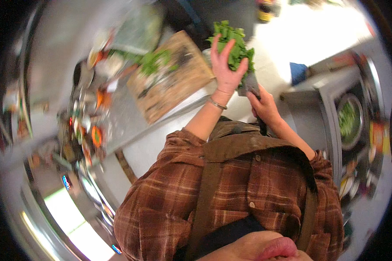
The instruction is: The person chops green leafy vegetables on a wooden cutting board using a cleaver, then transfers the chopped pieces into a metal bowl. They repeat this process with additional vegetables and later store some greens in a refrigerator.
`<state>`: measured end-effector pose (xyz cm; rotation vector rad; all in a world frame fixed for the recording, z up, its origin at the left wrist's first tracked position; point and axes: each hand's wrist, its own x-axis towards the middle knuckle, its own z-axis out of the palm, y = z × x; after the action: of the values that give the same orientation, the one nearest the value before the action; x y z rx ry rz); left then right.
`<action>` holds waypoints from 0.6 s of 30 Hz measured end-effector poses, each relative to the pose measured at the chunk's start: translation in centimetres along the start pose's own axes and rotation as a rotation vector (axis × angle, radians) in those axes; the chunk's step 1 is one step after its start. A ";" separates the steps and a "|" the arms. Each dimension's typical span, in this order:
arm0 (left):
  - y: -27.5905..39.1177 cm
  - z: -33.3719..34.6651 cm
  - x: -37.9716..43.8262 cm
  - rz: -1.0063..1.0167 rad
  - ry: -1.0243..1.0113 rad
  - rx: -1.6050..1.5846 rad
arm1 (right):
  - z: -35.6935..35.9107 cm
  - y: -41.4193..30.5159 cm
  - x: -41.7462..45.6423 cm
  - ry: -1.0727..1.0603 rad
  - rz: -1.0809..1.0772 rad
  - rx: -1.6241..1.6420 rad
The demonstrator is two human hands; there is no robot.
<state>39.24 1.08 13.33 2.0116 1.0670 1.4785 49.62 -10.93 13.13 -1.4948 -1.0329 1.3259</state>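
Cut leafy greens are heaped on the wide blade of a cleaver, off the right edge of the cutting board. My left hand presses down on the heap with its fingers spread. In my right hand is the cleaver's dark handle. A wooden cutting board lies to the left of my hands, with dark patches on its surface. More cut greens rest on its far left part, blurred by motion.
The board sits on a metal counter. Left of it are a clear plastic bag, an orange dish and blurred kitchenware. On the right, a metal bowl holding green pieces stands beyond a counter edge.
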 end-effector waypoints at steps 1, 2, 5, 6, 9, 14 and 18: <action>0.9 1.9 0.2 0.081 -0.019 0.006 | -1.9 0.0 -0.9 0.022 -0.066 0.021; 2.0 4.1 0.2 0.090 -0.052 -0.038 | -3.7 0.2 -1.6 0.067 -0.060 0.044; 6.1 11.1 0.2 0.180 -0.164 -0.179 | -8.9 0.8 -4.5 0.267 -0.054 0.105; 7.8 13.5 0.2 0.201 -0.220 -0.246 | -10.5 1.1 -5.6 0.350 -0.043 0.106; 12.2 20.1 -1.0 0.273 -0.343 -0.459 | -14.3 1.6 -8.9 0.592 -0.019 0.168; 18.6 29.8 -4.3 0.345 -0.531 -0.684 | -20.0 3.6 -13.5 0.908 0.085 0.254; 22.0 36.1 -7.8 0.267 -0.691 -0.816 | -23.8 4.7 -15.3 1.143 0.229 0.238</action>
<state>79.16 -14.81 11.90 1.8179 -0.0967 0.9390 72.04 -28.70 14.38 -1.8129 0.0312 0.4907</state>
